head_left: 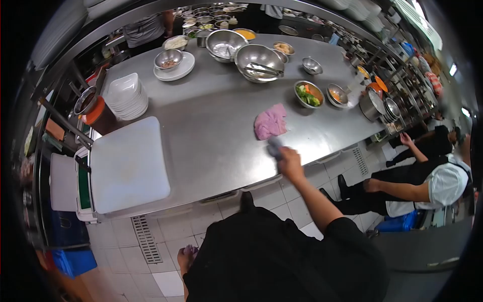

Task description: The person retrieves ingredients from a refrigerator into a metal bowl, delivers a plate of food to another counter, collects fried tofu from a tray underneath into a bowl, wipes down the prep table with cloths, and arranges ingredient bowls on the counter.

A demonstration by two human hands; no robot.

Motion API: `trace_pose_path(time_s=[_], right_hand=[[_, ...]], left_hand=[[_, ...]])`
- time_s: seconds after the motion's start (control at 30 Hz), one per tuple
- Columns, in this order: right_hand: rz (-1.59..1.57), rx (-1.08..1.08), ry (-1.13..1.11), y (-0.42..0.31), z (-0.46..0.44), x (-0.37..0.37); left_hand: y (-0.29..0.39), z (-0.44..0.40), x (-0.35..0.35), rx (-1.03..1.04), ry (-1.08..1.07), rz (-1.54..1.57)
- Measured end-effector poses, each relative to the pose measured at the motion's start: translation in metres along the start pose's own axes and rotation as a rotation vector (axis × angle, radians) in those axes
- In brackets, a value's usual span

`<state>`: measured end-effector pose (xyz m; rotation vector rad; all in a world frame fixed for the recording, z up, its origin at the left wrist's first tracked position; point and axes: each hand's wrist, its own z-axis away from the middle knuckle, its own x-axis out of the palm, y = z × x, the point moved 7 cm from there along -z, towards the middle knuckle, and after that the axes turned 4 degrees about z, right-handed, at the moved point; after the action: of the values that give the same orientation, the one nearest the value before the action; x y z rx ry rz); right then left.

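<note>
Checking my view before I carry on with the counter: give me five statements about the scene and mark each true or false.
1. The right hand grips a blurred dark grey object. True.
2. A crumpled pink cloth lies on the steel counter. True.
3. The left hand is flat on the white board. False: the left hand is low beside the body, off the counter, with a small purplish item in it, too small to identify.
4. Green and orange vegetables are in a steel bowl. True.
5. The stack of white plates stands at the counter's right end. False: the stack of white plates is toward the left end.
</note>
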<state>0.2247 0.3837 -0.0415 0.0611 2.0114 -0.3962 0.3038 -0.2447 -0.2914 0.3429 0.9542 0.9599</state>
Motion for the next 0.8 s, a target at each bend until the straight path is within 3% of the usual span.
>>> trace_pose_path(time_s=[0.03, 0.07, 0.1, 0.13, 0.2, 0.3, 0.37, 0.43, 0.5, 0.53, 0.57, 0.6, 0.63, 0.7, 0.77, 0.8], right_hand=[[0.145, 0.163, 0.032, 0.046, 0.009, -0.021], [0.344, 0.446, -0.121, 0.089, 0.012, -0.043], [0.454, 0.618, -0.123, 0.141, 0.027, -0.061], [0.424, 0.721, -0.112, 0.184, 0.045, -0.079], [0.342, 0.848, -0.038, 0.230, 0.068, -0.116], [0.300, 0.894, 0.081, 0.245, 0.082, -0.148], [0.263, 0.773, 0.130, 0.228, 0.062, -0.153], [0.187, 0.803, 0.121, 0.208, 0.039, -0.127], [0.217, 0.696, 0.026, 0.176, 0.019, -0.070], [0.160, 0.623, -0.036, 0.137, 0.008, -0.045], [0.300, 0.419, -0.005, 0.102, 0.000, -0.015], [0.262, 0.388, -0.041, 0.047, -0.007, -0.014], [0.181, 0.263, -0.161, -0.008, -0.016, -0.019], [0.019, -0.133, -0.163, -0.074, -0.002, 0.010], [-0.209, -0.513, -0.275, -0.127, 0.019, 0.011], [-0.231, -0.509, -0.280, -0.127, 0.022, 0.011]], left_hand=[[0.014, -0.002, 0.005, 0.064, -0.018, -0.018], [0.026, -0.004, 0.009, 0.127, -0.035, -0.035], [0.036, -0.006, 0.010, 0.134, -0.045, -0.039], [0.051, -0.008, 0.012, 0.195, -0.113, 0.093], [0.087, -0.009, 0.014, 0.261, -0.187, 0.235], [0.169, 0.016, -0.006, 0.371, -0.269, 0.414], [0.251, 0.045, -0.028, 0.582, -0.246, 0.273], [0.316, 0.056, -0.036, 0.767, -0.192, 0.235], [0.376, 0.067, -0.035, 0.983, 0.042, 0.059], [0.391, 0.062, -0.025, 0.994, 0.049, 0.051], [0.403, 0.052, -0.006, 1.017, 0.186, -0.192], [0.410, 0.044, 0.013, 1.023, 0.324, -0.435], [0.414, 0.037, 0.029, 1.026, 0.332, -0.441], [0.418, 0.032, 0.053, 0.994, 0.538, -0.585], [0.425, 0.026, 0.063, 0.958, 0.523, -0.574], [0.425, 0.024, 0.064, 0.917, 0.517, -0.555]])
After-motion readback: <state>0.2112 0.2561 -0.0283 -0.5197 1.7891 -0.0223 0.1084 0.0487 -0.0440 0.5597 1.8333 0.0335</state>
